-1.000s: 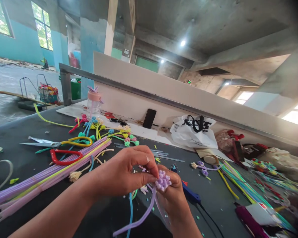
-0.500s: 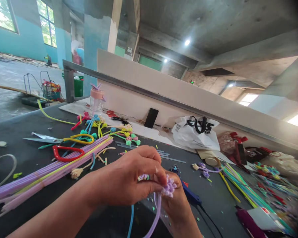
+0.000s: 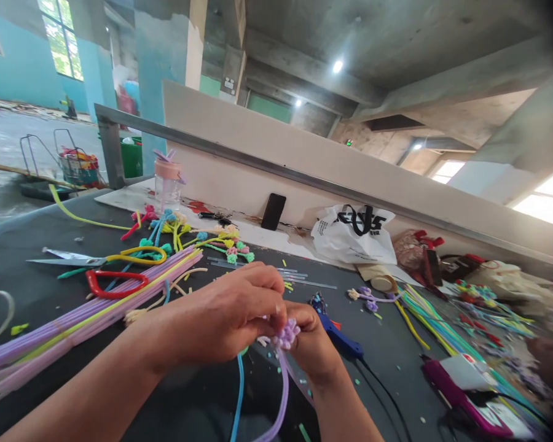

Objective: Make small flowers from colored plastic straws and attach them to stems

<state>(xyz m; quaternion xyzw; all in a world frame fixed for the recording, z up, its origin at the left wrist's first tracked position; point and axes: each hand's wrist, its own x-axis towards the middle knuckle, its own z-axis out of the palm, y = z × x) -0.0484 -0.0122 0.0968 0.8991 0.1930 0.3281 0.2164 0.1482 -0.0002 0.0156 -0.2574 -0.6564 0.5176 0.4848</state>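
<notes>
Both hands meet over the dark table at a small purple flower, which looks made of fuzzy chenille stem. My left hand is closed, its thumb and fingertips pinched at the flower's left side. From the right, my right hand is closed around the flower's other side, its fingers partly hidden. A purple stem hangs down in a curve below the flower. Left of it a blue stem runs down to the frame's bottom edge. A blue glue gun with a black cord lies just beyond my right hand.
At left, scissors with red and yellow handles rest on a bundle of purple, pink and yellow stems. Finished small flowers, a bottle, a phone and a white bag stand behind. More stems and a magenta-and-white object lie right.
Both hands have shifted slightly left and up in view with the flower, and the whole scene has shifted likewise. The flower has turned a little; both hands still grip it.
</notes>
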